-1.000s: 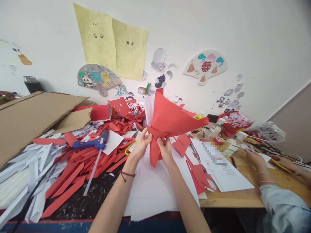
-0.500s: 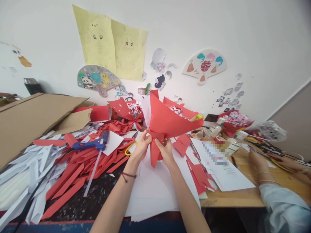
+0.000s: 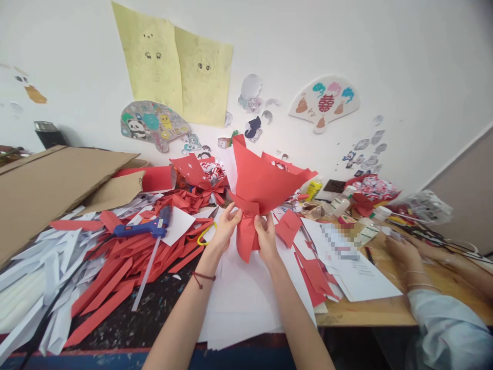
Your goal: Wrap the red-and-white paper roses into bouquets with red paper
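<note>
Both my hands hold a red paper bouquet wrap (image 3: 265, 180) upright over a stack of white sheets (image 3: 239, 298). My left hand (image 3: 225, 228) pinches the wrap's narrow waist from the left, fingers closed on it. On the right side of the same waist my right hand (image 3: 265, 236) grips it, thumb in front. The wrap flares open above my hands, and its red tail hangs down between them. What is inside the wrap is mostly hidden.
Red and white paper strips (image 3: 108, 267) litter the left of the table around a blue glue gun (image 3: 142, 228). Cardboard sheets (image 3: 50, 180) lean at far left. Finished red bouquets (image 3: 202, 177) lie behind. Another person's hand (image 3: 402, 254) rests at right near printed papers (image 3: 354, 267) and bottles.
The bouquet wrap has tilted upright and shifted slightly left. My fingers have re-gripped its waist. The other person's hand has moved a little on the table at right.
</note>
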A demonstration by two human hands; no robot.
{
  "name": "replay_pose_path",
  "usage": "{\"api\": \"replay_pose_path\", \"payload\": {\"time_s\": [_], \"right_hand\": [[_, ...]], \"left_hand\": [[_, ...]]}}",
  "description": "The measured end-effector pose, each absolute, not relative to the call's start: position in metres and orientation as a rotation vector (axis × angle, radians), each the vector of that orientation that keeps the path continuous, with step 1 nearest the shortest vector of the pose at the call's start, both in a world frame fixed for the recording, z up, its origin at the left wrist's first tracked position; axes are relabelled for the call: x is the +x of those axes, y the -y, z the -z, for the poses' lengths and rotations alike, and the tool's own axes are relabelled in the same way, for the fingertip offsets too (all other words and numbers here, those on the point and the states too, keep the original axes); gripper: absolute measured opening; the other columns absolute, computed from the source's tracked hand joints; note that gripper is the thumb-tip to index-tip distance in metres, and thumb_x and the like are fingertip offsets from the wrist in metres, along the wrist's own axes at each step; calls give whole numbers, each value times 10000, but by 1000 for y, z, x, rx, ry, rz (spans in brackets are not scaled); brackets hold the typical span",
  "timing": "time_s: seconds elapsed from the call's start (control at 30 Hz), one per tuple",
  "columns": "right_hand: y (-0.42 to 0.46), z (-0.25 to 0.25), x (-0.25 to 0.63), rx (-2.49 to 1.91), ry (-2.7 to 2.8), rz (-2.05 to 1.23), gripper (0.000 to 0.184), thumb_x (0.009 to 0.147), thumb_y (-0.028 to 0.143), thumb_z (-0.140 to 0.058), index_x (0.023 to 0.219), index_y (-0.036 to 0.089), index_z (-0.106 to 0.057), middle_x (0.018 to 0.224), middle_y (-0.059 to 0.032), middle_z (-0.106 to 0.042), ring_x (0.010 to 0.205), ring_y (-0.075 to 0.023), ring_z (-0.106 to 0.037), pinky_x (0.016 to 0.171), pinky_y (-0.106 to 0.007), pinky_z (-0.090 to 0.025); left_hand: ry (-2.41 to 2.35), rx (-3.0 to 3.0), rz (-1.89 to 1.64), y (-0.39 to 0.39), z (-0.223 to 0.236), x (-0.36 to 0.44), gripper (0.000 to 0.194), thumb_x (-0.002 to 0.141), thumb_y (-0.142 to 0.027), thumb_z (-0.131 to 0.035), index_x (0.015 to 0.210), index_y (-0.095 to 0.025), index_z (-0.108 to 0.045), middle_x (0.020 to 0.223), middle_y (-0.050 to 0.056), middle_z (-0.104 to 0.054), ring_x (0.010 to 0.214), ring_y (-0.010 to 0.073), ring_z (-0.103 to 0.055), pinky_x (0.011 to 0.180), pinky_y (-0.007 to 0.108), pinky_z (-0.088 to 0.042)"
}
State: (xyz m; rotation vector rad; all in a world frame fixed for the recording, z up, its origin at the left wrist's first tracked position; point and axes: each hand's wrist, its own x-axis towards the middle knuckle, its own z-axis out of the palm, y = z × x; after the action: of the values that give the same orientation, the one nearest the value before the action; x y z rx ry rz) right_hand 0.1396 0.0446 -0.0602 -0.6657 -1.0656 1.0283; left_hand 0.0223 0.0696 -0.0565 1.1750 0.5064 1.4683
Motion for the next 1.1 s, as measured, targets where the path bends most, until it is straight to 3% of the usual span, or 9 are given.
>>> {"api": "replay_pose_path", "payload": {"time_s": [0.13, 0.23, 0.4, 0.53, 0.7, 0.93, 1.1], "right_hand": [[-50, 63, 142, -738, 1049, -825, 358, 819, 421, -695, 991, 226, -449, 1030, -53, -662, 974, -188, -651, 881, -325, -498], [-52, 66, 144, -791, 1091, -761, 367, 822, 423, -691, 1020, 223, -455, 1055, -66, -658, 971, -194, -649, 852, -325, -505], [-50, 72, 145, -861, 1241, -683, 362, 835, 402, -687, 1063, 229, -466, 1080, -71, -642, 1021, -212, -630, 884, -357, -506], [-48, 75, 143, -865, 1336, -735, 340, 839, 387, -681, 1059, 235, -472, 1097, -66, -637, 1013, -203, -631, 880, -343, -508], [-49, 81, 140, -859, 1416, -821, 486, 738, 303, -773, 1087, 252, -439, 1127, -52, -633, 982, -192, -642, 831, -307, -523], [-51, 88, 141, -816, 1397, -912, 644, 697, 282, -801, 1222, 259, -428, 1222, -84, -620, 1080, -224, -633, 893, -354, -527], [-48, 87, 139, -857, 1403, -894, 730, 670, 260, -821, 1295, 271, -445, 1122, -58, -669, 985, -212, -661, 867, -346, -536]], "left_hand": [[-784, 1403, -1691, -69, 55, 19, 452, 851, -417, -644, 1255, -229, -574, 1239, 98, -649, 1102, 219, -609, 928, 333, -445], [-795, 1577, -1607, -66, 56, 17, 421, 876, -424, -603, 1247, -228, -584, 1261, 97, -632, 1107, 223, -597, 922, 330, -447], [-713, 1577, -1476, -66, 60, 22, 506, 773, -407, -725, 1202, -180, -580, 1236, 115, -636, 1098, 240, -593, 923, 345, -468], [-654, 1345, -1477, -66, 56, 24, 455, 712, -381, -778, 1081, -154, -637, 1139, 109, -681, 1053, 249, -618, 947, 383, -469], [-588, 1144, -1421, -63, 49, 19, 547, 621, -313, -836, 1115, -170, -652, 1093, 87, -706, 1043, 255, -633, 991, 433, -445], [-584, 1095, -1448, -64, 54, 17, 594, 583, -223, -845, 1140, -175, -644, 1063, 97, -714, 1126, 280, -608, 1032, 479, -416], [-574, 1088, -1487, -62, 53, 18, 647, 556, -208, -850, 1164, -194, -629, 1092, 99, -707, 1165, 302, -585, 1026, 497, -423]]}}
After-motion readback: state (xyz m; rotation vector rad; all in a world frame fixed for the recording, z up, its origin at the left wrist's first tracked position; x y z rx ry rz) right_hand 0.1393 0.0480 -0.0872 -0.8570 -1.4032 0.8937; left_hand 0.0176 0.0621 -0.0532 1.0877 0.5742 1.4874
